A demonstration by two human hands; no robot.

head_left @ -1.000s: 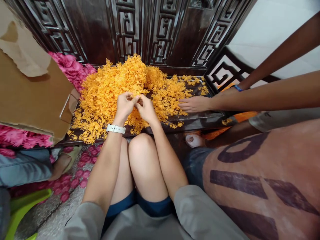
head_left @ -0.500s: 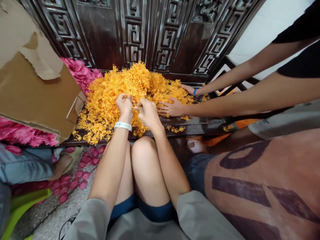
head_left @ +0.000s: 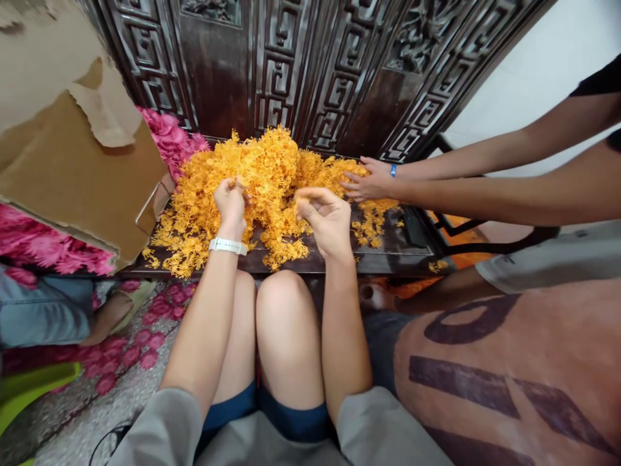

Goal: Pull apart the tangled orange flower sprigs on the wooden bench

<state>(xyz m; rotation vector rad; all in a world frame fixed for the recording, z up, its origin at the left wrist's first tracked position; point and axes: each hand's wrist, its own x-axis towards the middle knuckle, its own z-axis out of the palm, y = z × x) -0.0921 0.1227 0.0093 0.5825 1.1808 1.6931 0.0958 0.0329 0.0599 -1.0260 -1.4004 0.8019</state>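
Observation:
A big heap of yellow-orange artificial flowers (head_left: pixel 272 162) lies on a dark wooden bench (head_left: pixel 334 259) in front of me. My left hand (head_left: pixel 231 206), with a white watch band at the wrist, is closed in a pinch over the heap's near side. What its fingertips hold is too small to name. My right hand (head_left: pixel 327 220) is raised at the heap's near right, thumb and fingers pinched together. A yellowish bit shows at its fingertips, but I cannot make it out. Loose flowers hang over the bench top between my hands.
Another person's hands (head_left: pixel 371 180) press on the heap's right end. At left stands a torn cardboard box (head_left: pixel 82 175) with pink flowers (head_left: pixel 53 243) beside it. A carved wooden back (head_left: pixel 218 71) rises behind. A person in an orange shirt (head_left: pixel 485 349) is close at right.
My right hand has moved right, away from my left hand, which has shifted slightly left. The other person's hands have come together and drawn some flowers apart at the right end.

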